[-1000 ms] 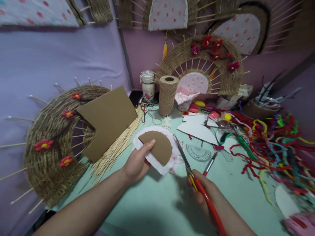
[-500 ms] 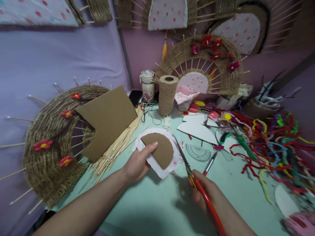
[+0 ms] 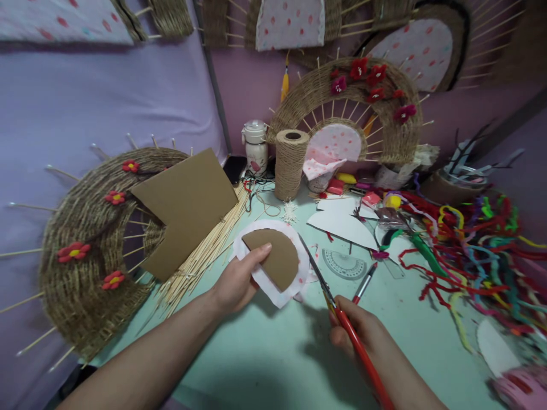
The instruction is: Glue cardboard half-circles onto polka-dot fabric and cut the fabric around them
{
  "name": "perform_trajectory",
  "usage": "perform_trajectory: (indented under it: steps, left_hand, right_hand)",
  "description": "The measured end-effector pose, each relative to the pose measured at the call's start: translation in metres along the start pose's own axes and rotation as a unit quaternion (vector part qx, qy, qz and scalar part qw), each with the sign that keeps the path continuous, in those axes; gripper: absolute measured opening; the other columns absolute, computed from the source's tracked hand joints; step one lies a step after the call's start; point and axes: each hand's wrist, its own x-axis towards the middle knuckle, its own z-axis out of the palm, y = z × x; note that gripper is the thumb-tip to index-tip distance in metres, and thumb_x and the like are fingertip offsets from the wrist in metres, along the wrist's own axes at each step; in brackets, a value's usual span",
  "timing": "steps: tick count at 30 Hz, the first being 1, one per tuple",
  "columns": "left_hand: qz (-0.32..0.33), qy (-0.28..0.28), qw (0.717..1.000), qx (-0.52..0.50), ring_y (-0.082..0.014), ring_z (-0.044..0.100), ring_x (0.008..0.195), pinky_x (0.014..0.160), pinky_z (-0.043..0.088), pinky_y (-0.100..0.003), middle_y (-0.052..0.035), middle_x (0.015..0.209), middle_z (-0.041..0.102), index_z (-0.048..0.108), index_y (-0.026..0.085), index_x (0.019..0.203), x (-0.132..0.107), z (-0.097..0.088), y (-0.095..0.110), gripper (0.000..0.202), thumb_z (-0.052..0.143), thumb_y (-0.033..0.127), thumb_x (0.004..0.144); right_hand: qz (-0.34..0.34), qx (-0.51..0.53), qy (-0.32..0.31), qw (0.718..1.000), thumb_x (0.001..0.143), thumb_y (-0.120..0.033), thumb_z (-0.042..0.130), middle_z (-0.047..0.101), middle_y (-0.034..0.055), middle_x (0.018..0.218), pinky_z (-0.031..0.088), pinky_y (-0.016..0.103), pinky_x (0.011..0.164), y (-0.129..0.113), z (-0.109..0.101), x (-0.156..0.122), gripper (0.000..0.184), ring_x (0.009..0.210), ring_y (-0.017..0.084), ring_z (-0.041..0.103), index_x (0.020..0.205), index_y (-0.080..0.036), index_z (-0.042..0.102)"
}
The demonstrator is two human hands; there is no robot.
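Observation:
My left hand [image 3: 239, 279] pinches a brown half-round cardboard piece [image 3: 277, 259] together with the white fabric [image 3: 280, 298] beneath it, thumb on top of the cardboard. The fabric has pink dots and shows as a margin around the cardboard. In my right hand [image 3: 354, 327] is a pair of scissors [image 3: 348, 324] with red handles. Their blades look closed and point up and left, the tip close to the fabric's right edge. A clear protractor [image 3: 344, 264] and a red-and-silver pen [image 3: 365, 283] lie just beyond the scissors.
A woven twine arch [image 3: 94, 228] leans at left behind a folded cardboard sheet [image 3: 183, 210], with thin sticks [image 3: 200, 256] beside it. A twine spool [image 3: 291, 165] and lidded jar [image 3: 256, 149] stand at the back. Colourful pipe cleaners [image 3: 478, 256] are heaped at right, near white paper shapes [image 3: 342, 228].
The cardboard and fabric have shifted very slightly up and left with my left hand. The scissors stay in nearly the same place.

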Motion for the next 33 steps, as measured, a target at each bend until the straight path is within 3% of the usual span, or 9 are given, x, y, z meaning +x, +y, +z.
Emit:
perform_trajectory:
  steps: [11,15,18,20,23,27,33]
  left_hand:
    - [-0.02,0.023,0.999,-0.01,-0.0267,0.068,0.098,0.094,0.05,-0.04,-0.0083,0.096,0.075,0.071,0.015,0.098,-0.001,0.002,0.003,0.028,0.074,0.032,0.076]
    - [-0.052,0.045,0.996,-0.059,-0.0255,0.067,0.101,0.098,0.048,-0.04,-0.008,0.097,0.075,0.07,0.016,0.101,0.001,0.003,0.007,0.023,0.068,0.028,0.081]
    - [-0.085,0.027,0.989,-0.115,-0.0231,0.067,0.101,0.099,0.047,-0.038,-0.0092,0.103,0.074,0.069,0.015,0.106,0.004,0.003,0.008,0.025,0.062,0.029,0.087]
    - [-0.099,0.01,0.985,-0.141,-0.0214,0.068,0.099,0.099,0.047,-0.037,-0.0091,0.106,0.073,0.068,0.014,0.109,0.005,0.004,0.007,0.026,0.06,0.028,0.089]
    - [-0.12,-0.012,0.98,-0.157,-0.0211,0.067,0.1,0.101,0.045,-0.037,-0.0093,0.106,0.073,0.068,0.013,0.109,0.002,0.006,-0.001,0.025,0.057,0.026,0.09]
    - [-0.167,-0.091,0.966,-0.175,-0.0237,0.065,0.108,0.104,0.043,-0.039,-0.0116,0.11,0.072,0.067,0.012,0.113,-0.008,0.01,-0.018,0.03,0.054,0.03,0.093]
    - [-0.187,-0.121,0.958,-0.182,-0.0244,0.06,0.118,0.11,0.036,-0.043,-0.0102,0.12,0.069,0.061,0.019,0.124,-0.017,0.013,-0.041,0.032,0.051,0.028,0.095]
  right_hand:
    - [0.005,0.035,0.014,0.999,0.07,-0.077,0.057,0.037,-0.0065,0.054,0.024,0.024,0.048,-0.007,-0.001,0.0,0.058,0.052,0.01,0.029,0.063,-0.023,0.038]
    - [-0.001,0.081,0.025,0.996,0.07,-0.089,0.04,0.038,-0.0068,0.054,0.026,0.023,0.043,-0.007,-0.001,0.0,0.068,0.047,0.01,0.031,0.076,-0.022,0.046]
    - [-0.021,0.113,0.008,0.993,0.068,-0.093,0.035,0.045,-0.0044,0.059,0.03,0.024,0.043,-0.008,0.0,0.0,0.076,0.046,0.01,0.035,0.085,-0.02,0.051]
    - [-0.024,0.125,0.008,0.992,0.074,-0.088,0.037,0.047,-0.0029,0.063,0.032,0.024,0.045,-0.009,0.001,0.001,0.071,0.049,0.01,0.037,0.085,-0.019,0.052]
    - [-0.015,0.124,0.055,0.991,0.083,-0.072,0.049,0.049,-0.0028,0.062,0.036,0.024,0.05,-0.011,0.001,0.004,0.053,0.053,0.012,0.042,0.079,-0.02,0.05]
    - [-0.019,0.21,0.13,0.969,0.075,-0.059,0.07,0.053,-0.0039,0.064,0.04,0.025,0.053,-0.01,0.001,0.012,0.043,0.055,0.012,0.047,0.081,-0.022,0.048]
    - [-0.027,0.37,0.111,0.922,0.072,-0.049,0.077,0.055,-0.004,0.072,0.044,0.024,0.054,-0.003,0.006,0.016,0.04,0.058,0.012,0.053,0.085,-0.022,0.051]
